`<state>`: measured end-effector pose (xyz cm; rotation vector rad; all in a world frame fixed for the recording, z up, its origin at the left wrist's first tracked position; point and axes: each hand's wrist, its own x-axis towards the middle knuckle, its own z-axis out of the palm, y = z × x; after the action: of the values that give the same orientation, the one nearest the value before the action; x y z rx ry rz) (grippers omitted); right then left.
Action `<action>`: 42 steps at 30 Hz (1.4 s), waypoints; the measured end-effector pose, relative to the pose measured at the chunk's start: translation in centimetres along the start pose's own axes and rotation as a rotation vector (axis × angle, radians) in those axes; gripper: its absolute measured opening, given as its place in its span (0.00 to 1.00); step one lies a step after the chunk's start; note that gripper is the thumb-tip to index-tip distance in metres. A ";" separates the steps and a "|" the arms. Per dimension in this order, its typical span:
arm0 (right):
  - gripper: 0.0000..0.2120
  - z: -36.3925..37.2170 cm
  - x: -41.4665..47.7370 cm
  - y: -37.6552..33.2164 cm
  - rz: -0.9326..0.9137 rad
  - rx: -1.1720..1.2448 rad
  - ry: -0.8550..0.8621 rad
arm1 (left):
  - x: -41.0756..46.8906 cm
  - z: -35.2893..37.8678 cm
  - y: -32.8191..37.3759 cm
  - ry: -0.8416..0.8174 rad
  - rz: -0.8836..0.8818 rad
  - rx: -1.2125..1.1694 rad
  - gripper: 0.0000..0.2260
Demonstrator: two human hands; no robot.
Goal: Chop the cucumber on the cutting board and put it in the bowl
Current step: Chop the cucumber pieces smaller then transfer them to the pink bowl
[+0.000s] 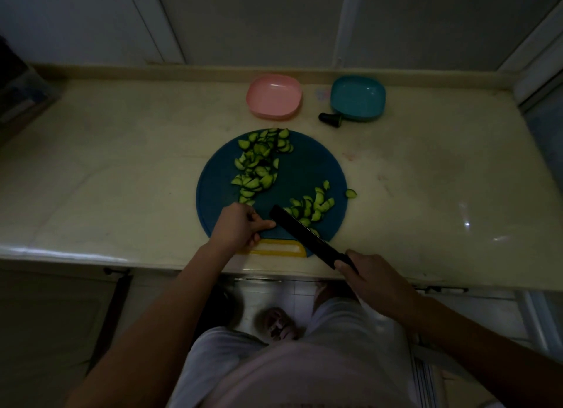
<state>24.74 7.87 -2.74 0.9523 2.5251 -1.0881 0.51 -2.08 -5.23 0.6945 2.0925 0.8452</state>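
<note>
Right hand [374,281] gripped a long black knife [304,237]; left hand [239,226], curled, grasp indeterminate, lay just beside it: slip risked laceration.

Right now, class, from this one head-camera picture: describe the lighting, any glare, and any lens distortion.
Head view: dim and underexposed, so the knife reads as a dark bar; glare spots on the counter at right and a bright streak along its front left edge; wide-angle bows the counter's edges; cucumber pieces on the cutting board are in focus.
</note>
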 end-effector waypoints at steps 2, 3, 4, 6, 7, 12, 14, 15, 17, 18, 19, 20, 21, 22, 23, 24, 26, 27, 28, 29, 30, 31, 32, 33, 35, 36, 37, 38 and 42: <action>0.15 -0.2 0.2 0.1 -0.005 -0.015 -0.022 | 0.2 -0.2 -0.3 0.006 0.026 0.064 0.13; 0.15 -0.3 0.4 0.1 -0.009 -0.021 -0.027 | 0.3 -0.3 -0.4 0.012 0.038 0.092 0.14; 0.14 -0.4 0.4 0.1 -0.012 -0.025 -0.029 | 0.4 -0.4 -0.6 0.017 0.046 0.112 0.14; 0.15 -0.6 0.5 0.1 -0.020 -0.032 -0.034 | 0.5 -0.5 -0.7 0.025 0.060 0.141 0.15; 0.15 -0.7 0.6 0.1 -0.023 -0.037 -0.037 | 0.6 -0.4 -0.8 0.031 0.067 0.162 0.15; 0.15 -0.8 0.6 0.1 -0.038 -0.040 -0.030 | 1.0 -0.3 -1.4 0.066 0.108 0.270 0.16; 0.15 -0.7 0.6 0.2 -0.045 -0.038 -0.038 | 1.1 -0.2 -1.6 0.081 0.136 0.282 0.16; 0.15 -0.6 0.6 0.3 -0.048 -0.039 -0.039 | 1.1 -0.2 -1.7 0.090 0.150 0.286 0.16; 0.15 -0.6 0.7 0.3 -0.048 -0.044 -0.039 | 1.1 0.0 -1.9 0.104 0.160 0.293 0.17; 0.15 -0.5 0.7 0.2 -0.046 -0.045 -0.039 | 1.1 0.1 -2.0 0.111 0.161 0.296 0.17; 0.16 -0.5 0.8 0.2 -0.043 -0.045 -0.037 | 1.1 0.1 -2.0 0.118 0.164 0.298 0.17; 0.16 -0.4 0.8 0.1 -0.040 -0.045 -0.034 | 1.2 0.2 -2.1 0.124 0.168 0.305 0.17; 0.16 -0.4 0.9 0.1 -0.036 -0.045 -0.031 | 1.2 0.2 -2.1 0.129 0.174 0.315 0.17; 0.15 -0.3 0.9 0.0 -0.033 -0.045 -0.030 | 1.2 0.2 -2.1 0.133 0.178 0.321 0.17; 0.14 -0.3 0.9 0.0 -0.031 -0.048 -0.030 | 1.3 0.2 -2.2 0.134 0.179 0.326 0.17; 0.13 -0.3 0.9 0.1 -0.033 -0.053 -0.031 | 1.3 0.2 -2.3 0.135 0.176 0.331 0.17; 0.12 -0.2 0.9 0.0 -0.048 -0.070 -0.020 | 1.5 0.3 -2.4 0.135 0.175 0.337 0.17; 0.11 -0.2 0.9 0.0 -0.057 -0.082 -0.010 | 1.5 0.3 -2.5 0.136 0.178 0.335 0.17; 0.11 -0.2 0.9 -0.1 -0.061 -0.096 -0.001 | 1.5 0.3 -2.5 0.137 0.181 0.334 0.17; 0.11 -0.1 0.9 -0.2 -0.057 -0.110 0.003 | 1.5 0.3 -2.5 0.134 0.185 0.333 0.17; 0.12 0.0 0.9 -0.2 -0.052 -0.123 0.007 | 1.5 0.2 -2.5 0.128 0.188 0.328 0.17; 0.12 0.1 0.9 -0.2 -0.047 -0.132 0.008 | 1.5 0.2 -2.5 0.122 0.189 0.317 0.17; 0.12 0.1 0.8 -0.2 -0.044 -0.138 0.006 | 1.6 0.2 -2.6 0.119 0.189 0.304 0.17; 0.12 0.1 0.8 -0.3 -0.039 -0.139 0.002 | 1.6 0.2 -2.6 0.118 0.188 0.295 0.17; 0.12 0.1 0.9 -0.3 -0.029 -0.143 -0.004 | 1.6 0.2 -2.6 0.121 0.189 0.295 0.17; 0.11 0.0 0.9 -0.4 -0.026 -0.146 -0.005 | 1.6 0.1 -2.5 0.120 0.191 0.298 0.17; 0.11 0.0 1.0 -0.4 -0.024 -0.142 -0.006 | 1.6 0.1 -2.5 0.119 0.195 0.302 0.17; 0.11 -0.1 1.1 -0.4 -0.024 -0.127 -0.010 | 1.6 0.0 -2.4 0.117 0.199 0.307 0.17; 0.12 -0.5 1.2 -0.6 -0.024 -0.102 -0.029 | 1.5 0.0 -2.4 0.106 0.204 0.305 0.16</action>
<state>23.48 8.52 -2.63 0.8759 2.5475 -0.9625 -0.84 -2.54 -7.68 1.0598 2.3006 0.6880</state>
